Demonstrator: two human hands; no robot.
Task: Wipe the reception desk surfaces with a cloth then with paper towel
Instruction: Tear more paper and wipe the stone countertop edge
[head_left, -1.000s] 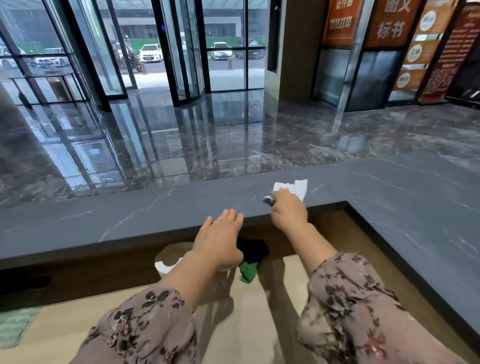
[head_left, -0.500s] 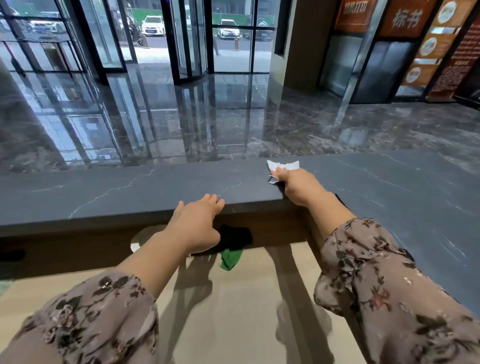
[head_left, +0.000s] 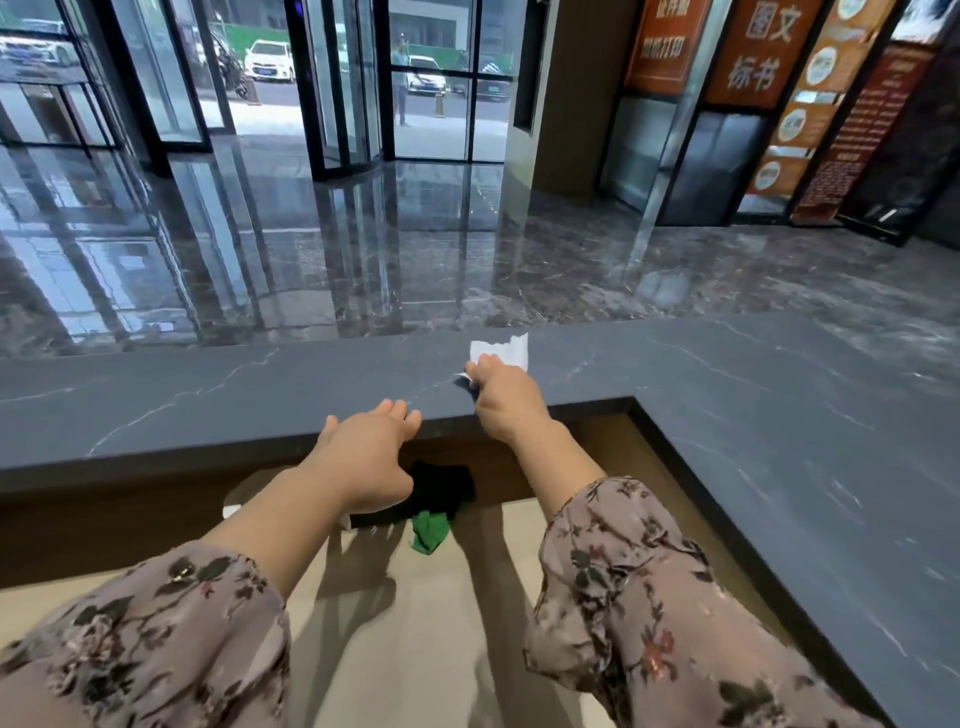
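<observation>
A dark grey marble reception desk top (head_left: 208, 405) runs across the view and turns toward me on the right. My right hand (head_left: 506, 400) grips a white paper towel (head_left: 506, 349) and presses it on the desk top near the inner corner. My left hand (head_left: 366, 457) reaches forward with straight fingers, its fingertips over the desk's near edge, holding nothing. On the lower beige counter (head_left: 415, 649) below lies a green cloth (head_left: 430, 530) beside a black item (head_left: 439, 491).
A white object (head_left: 231, 512) shows partly under my left forearm on the lower counter. Beyond the desk lies a glossy lobby floor (head_left: 363, 249), with a glass revolving door at the back and orange signboards (head_left: 753, 52) at the right.
My right hand slid the paper towel out toward the desk's far edge and stays there. My left hand stays at the near edge. The view rose slightly.
</observation>
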